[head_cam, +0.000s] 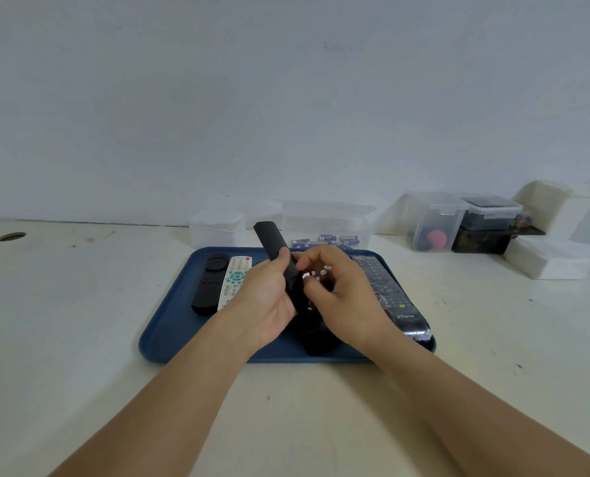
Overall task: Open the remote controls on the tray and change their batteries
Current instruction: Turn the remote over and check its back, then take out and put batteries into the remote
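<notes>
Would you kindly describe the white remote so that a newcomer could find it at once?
Start at the blue tray in the middle of the table. At its left end two remotes lie side by side; the white remote is the right one, beside the black remote. It alone has a pale body with teal buttons.

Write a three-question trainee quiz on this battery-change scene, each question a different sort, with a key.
1. True or false: the white remote lies on the blue tray.
2. Multiple choice: what does the left hand grip? A) a slim black remote B) a clear box C) a battery
3. Fill in: the loose batteries lie on the table just ____ the tray's far edge.

Key: 1 true; 2 A; 3 beyond. The right hand works with curled fingers at the held remote's middle; what it pinches is unclear.
</notes>
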Tool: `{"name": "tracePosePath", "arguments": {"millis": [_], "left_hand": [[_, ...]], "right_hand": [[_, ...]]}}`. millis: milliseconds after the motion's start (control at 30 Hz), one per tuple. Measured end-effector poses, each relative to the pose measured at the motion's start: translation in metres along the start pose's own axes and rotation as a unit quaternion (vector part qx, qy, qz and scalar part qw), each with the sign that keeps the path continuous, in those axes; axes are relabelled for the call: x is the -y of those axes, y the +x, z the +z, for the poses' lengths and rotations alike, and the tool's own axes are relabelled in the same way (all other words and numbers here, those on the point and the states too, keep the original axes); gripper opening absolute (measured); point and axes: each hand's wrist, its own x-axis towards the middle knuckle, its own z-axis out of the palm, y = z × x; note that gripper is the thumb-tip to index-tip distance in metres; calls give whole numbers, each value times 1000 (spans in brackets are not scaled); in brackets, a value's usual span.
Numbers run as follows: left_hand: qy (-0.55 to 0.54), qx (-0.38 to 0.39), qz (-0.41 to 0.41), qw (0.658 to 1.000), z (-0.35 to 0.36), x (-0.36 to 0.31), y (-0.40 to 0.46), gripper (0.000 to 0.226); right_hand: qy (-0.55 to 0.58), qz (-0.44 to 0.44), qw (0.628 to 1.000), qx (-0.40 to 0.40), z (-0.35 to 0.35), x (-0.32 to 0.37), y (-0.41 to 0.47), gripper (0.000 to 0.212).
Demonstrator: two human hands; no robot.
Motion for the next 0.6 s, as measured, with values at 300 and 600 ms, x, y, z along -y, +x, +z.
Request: {"name": "tracePosePath", "arguments": {"millis": [300,600], "left_hand": [[35,-131,129,982,-20,-42,-4,16],[85,-227,113,964,-100,-125,26,10]], "right_hand": [[539,417,728,-68,-13,16,23,12],[23,290,950,114,46,29,115,18]]}}
